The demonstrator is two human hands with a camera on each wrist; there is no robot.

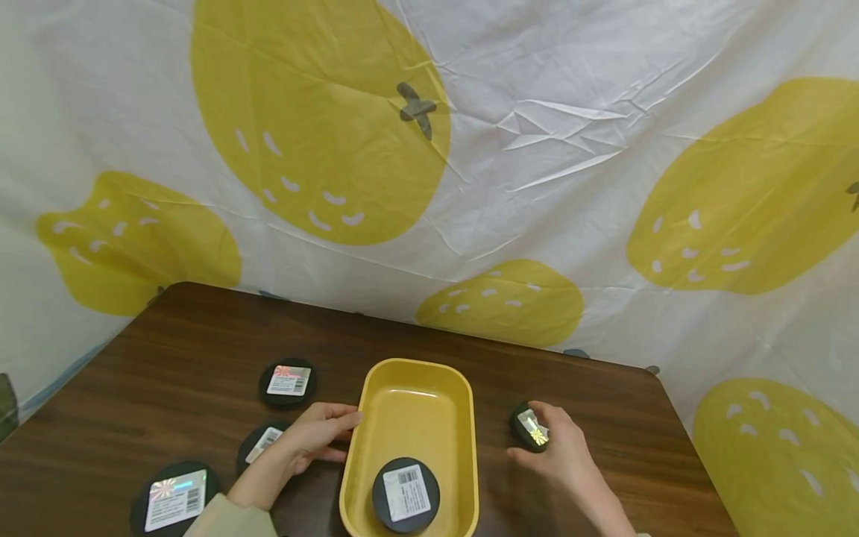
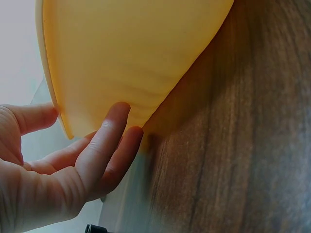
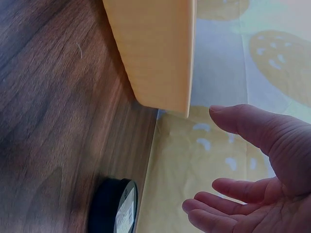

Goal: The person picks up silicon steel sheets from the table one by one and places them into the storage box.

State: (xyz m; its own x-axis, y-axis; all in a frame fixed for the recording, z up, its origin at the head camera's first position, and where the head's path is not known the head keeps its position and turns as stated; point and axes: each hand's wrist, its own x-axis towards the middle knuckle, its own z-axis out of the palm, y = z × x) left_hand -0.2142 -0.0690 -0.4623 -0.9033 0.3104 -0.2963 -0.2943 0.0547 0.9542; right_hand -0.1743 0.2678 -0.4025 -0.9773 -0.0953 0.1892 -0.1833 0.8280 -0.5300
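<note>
A yellow rectangular tray (image 1: 467, 418) stands mid-table, with a round black disc (image 1: 406, 518) bearing a white label lying inside its near end. My left hand (image 1: 315, 440) is at the tray's left side, fingertips touching the rim and outer wall. In the left wrist view, those fingers (image 2: 99, 145) lie loosely bent against the yellow wall (image 2: 131, 53). On the right, my right hand (image 1: 564, 455) reaches around another labelled black disc (image 1: 526, 438), thumb and fingers spread. The right wrist view shows that hand (image 3: 257, 179) holding nothing, with the low black disc (image 3: 104, 206) apart from it on the table.
Left of the tray lie more black discs: one at the back (image 1: 285, 399), one partly behind my left forearm (image 1: 258, 441) and one at the front left (image 1: 176, 496). A white sheet with yellow fruit prints (image 1: 537, 171) hangs behind the brown wooden table (image 1: 201, 358).
</note>
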